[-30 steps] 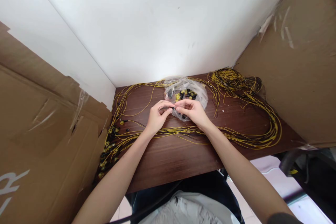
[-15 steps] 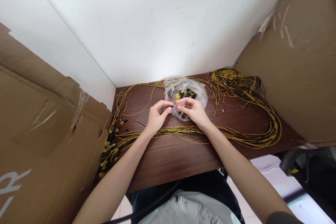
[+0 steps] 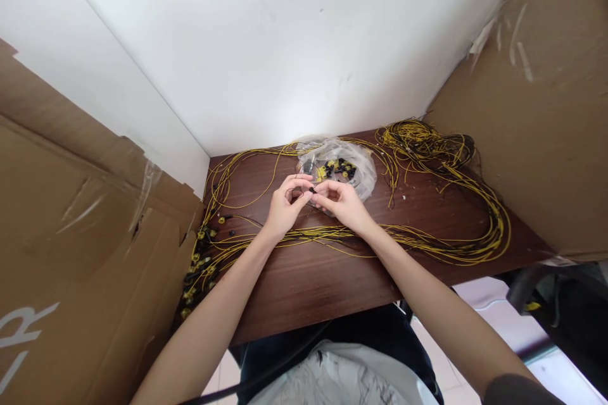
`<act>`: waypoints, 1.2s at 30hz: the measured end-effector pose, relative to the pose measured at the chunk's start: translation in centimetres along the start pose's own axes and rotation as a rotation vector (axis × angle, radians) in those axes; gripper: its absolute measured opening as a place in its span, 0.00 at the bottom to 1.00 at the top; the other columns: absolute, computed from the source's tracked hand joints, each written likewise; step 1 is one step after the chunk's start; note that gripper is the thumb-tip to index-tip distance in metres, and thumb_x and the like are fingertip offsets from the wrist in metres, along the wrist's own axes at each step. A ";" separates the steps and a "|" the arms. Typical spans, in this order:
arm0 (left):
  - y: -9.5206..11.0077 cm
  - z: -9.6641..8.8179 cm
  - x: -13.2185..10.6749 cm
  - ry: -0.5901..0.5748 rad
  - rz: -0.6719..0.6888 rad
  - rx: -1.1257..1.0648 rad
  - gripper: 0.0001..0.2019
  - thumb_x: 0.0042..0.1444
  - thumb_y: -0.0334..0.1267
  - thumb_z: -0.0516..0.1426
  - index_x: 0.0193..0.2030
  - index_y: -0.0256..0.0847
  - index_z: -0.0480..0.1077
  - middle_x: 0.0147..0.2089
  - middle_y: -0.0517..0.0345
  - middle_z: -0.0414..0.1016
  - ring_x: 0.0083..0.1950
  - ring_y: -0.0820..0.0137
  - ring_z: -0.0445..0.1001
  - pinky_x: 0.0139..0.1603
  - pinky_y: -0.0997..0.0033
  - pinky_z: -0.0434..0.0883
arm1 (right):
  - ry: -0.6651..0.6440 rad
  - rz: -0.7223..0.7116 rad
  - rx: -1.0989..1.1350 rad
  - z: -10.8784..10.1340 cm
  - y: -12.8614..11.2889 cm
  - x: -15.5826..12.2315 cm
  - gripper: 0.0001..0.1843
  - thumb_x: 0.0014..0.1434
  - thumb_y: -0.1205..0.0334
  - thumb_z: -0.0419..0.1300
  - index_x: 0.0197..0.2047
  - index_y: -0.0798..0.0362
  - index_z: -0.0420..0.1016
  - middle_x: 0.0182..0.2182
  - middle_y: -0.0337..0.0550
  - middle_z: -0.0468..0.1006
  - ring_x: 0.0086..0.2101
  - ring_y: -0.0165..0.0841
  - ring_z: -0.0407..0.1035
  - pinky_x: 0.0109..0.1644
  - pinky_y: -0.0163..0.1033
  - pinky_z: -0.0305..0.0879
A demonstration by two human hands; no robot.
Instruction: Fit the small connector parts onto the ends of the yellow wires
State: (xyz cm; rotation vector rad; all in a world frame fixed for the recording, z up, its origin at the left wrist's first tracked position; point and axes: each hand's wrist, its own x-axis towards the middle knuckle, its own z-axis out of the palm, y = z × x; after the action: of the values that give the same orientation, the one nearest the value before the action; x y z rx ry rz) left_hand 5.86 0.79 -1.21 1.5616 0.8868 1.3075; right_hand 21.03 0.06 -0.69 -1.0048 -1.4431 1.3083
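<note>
My left hand (image 3: 284, 205) is closed in a pinch on a thin black wire (image 3: 291, 192), which loops around its fingers. At its fingertips, a small black connector piece (image 3: 312, 190) sits between the two hands. My right hand (image 3: 342, 204) grips this piece from the other side with thumb and forefinger. Just behind the hands lies an open clear plastic bag (image 3: 363, 171) with small yellow and black parts (image 3: 342, 169) in it. Fine detail of the piece is too small to make out.
Yellow and black wires (image 3: 451, 247) run in a long bundle across the brown table (image 3: 304, 291). Tangled wire (image 3: 418, 142) lies at back right; several yellow-and-black connectors (image 3: 202, 259) cluster at left. Cardboard (image 3: 95, 234) flanks the left, more cardboard (image 3: 532, 107) the right, a white wall (image 3: 304, 44) behind.
My right fingertips have closed in toward the left ones, and a small black piece now shows between them. The wires and bag look unchanged.
</note>
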 end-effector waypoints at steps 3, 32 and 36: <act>0.0 0.1 0.1 0.007 -0.009 -0.018 0.05 0.51 0.36 0.60 0.34 0.39 0.71 0.47 0.49 0.70 0.53 0.65 0.68 0.49 0.67 0.67 | 0.030 0.028 0.016 -0.1 0.1 0.1 0.19 0.45 0.49 0.65 0.32 0.56 0.71 0.22 0.38 0.73 0.23 0.27 0.66 0.27 0.33 0.63; 0.1 0.2 -0.1 -0.020 -0.031 -0.007 0.04 0.51 0.34 0.59 0.34 0.38 0.70 0.43 0.52 0.73 0.46 0.67 0.70 0.44 0.71 0.68 | 0.162 -0.274 -0.394 -0.7 -1.1 -0.5 0.07 0.55 0.60 0.60 0.32 0.54 0.76 0.29 0.41 0.76 0.26 0.28 0.65 0.28 0.34 0.57; 0.0 0.3 -0.2 0.003 -0.086 -0.043 0.06 0.50 0.35 0.60 0.35 0.37 0.71 0.37 0.55 0.73 0.38 0.72 0.71 0.41 0.72 0.68 | 0.156 -0.259 -0.378 -0.7 -1.1 -0.5 0.07 0.55 0.59 0.60 0.33 0.54 0.76 0.30 0.42 0.77 0.26 0.28 0.65 0.28 0.34 0.56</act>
State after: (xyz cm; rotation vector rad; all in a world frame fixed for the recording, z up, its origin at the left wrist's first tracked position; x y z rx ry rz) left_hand 6.13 0.57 -1.28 1.4724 0.9127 1.2601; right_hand 21.82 -0.35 0.36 -1.0910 -1.6700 0.7692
